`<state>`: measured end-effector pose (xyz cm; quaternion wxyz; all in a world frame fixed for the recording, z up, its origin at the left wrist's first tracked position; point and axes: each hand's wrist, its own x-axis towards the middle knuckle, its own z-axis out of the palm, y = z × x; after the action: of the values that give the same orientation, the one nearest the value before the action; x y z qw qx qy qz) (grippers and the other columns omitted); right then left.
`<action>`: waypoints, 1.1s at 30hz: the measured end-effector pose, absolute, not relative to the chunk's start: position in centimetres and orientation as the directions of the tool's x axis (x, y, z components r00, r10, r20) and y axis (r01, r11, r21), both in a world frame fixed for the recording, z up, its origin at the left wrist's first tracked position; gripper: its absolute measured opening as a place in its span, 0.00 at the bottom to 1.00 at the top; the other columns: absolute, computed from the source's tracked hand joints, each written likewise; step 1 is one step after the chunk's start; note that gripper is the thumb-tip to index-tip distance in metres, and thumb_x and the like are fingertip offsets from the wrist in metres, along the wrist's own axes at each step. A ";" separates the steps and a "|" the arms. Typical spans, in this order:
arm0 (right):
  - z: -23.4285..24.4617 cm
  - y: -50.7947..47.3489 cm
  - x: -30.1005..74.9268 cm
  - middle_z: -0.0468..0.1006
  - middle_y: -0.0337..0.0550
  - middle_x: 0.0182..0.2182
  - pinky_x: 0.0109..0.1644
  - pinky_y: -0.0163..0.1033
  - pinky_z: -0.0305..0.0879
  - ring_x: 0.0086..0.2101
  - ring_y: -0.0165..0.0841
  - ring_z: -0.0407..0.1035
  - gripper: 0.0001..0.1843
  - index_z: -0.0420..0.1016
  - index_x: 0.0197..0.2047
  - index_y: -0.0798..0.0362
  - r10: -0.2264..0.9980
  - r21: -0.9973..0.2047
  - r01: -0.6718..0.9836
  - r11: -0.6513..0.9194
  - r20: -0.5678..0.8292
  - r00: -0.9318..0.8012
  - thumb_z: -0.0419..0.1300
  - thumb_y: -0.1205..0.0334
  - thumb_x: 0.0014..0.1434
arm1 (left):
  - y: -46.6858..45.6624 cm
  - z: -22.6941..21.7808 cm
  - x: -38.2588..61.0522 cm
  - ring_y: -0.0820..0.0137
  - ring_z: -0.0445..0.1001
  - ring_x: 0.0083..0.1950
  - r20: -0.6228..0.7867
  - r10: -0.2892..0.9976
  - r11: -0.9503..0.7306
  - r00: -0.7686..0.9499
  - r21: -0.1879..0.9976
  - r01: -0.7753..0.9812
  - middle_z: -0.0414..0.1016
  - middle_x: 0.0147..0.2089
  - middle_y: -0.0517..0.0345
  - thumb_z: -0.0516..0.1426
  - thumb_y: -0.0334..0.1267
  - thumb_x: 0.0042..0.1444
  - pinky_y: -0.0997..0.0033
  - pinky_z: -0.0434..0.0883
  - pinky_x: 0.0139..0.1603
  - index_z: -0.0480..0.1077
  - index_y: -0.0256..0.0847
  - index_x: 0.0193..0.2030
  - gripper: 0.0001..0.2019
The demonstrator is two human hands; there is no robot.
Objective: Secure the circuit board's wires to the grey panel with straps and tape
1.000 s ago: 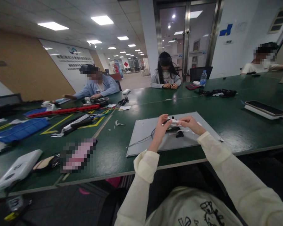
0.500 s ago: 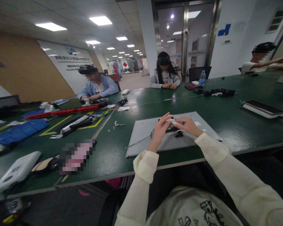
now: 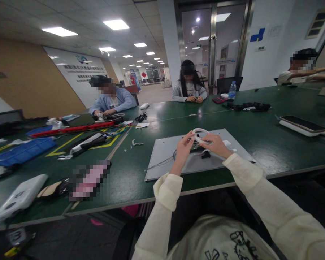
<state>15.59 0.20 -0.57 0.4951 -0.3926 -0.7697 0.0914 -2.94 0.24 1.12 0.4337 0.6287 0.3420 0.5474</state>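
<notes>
My left hand (image 3: 183, 148) and my right hand (image 3: 216, 144) are raised close together over a grey metal panel (image 3: 165, 159) that lies flat on the green table (image 3: 273, 144). Between their fingertips they pinch a thin white strip (image 3: 199, 131), which bows upward into a loop. Under the hands a small dark circuit board (image 3: 195, 146) and a black part (image 3: 205, 154) rest on the panel. Thin wires (image 3: 162, 162) trail off it to the left.
Three other people sit along the table's far side. A blue tray (image 3: 21, 150), red and black bars (image 3: 76, 127) and a white device (image 3: 18, 196) lie to the left. A flat device (image 3: 303, 124) lies at right, a water bottle (image 3: 233, 90) and black straps (image 3: 249, 106) farther back.
The white strip, held nearly straight between my hands a second ago, now arches up into a loop. My hands have drawn slightly closer together.
</notes>
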 end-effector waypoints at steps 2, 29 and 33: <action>-0.7 0.3 15.6 0.81 0.46 0.33 0.58 0.51 0.57 0.36 0.38 0.74 0.13 0.81 0.35 0.51 0.700 -0.522 0.538 0.661 0.687 -0.193 0.63 0.51 0.55 | 0.2 1.2 -3.1 0.60 0.66 0.62 0.403 0.905 -0.403 0.136 0.915 -0.031 0.68 0.61 0.50 0.59 0.42 0.53 0.60 0.61 0.63 0.77 0.42 0.41 0.11; -0.9 0.6 15.5 0.80 0.48 0.36 0.42 0.41 0.63 0.36 0.40 0.72 0.19 0.80 0.38 0.55 0.796 -0.583 0.604 0.543 0.587 -0.149 0.58 0.48 0.59 | 0.8 0.5 -3.0 0.65 0.77 0.43 0.367 0.930 -0.367 0.011 0.930 -0.024 0.80 0.40 0.53 0.61 0.42 0.50 0.63 0.70 0.51 0.78 0.39 0.37 0.11; -0.9 0.7 15.5 0.80 0.47 0.36 0.40 0.39 0.61 0.35 0.39 0.72 0.20 0.80 0.38 0.54 0.808 -0.598 0.594 0.538 0.568 -0.160 0.55 0.47 0.61 | 0.8 0.6 -3.1 0.65 0.77 0.42 0.387 0.922 -0.387 -0.024 0.922 -0.002 0.80 0.39 0.53 0.60 0.42 0.50 0.63 0.70 0.51 0.77 0.39 0.36 0.10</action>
<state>15.52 0.74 -0.89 0.4507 -0.4659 -0.7522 0.1184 -3.08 0.82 0.61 0.3872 0.5813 0.3954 0.5965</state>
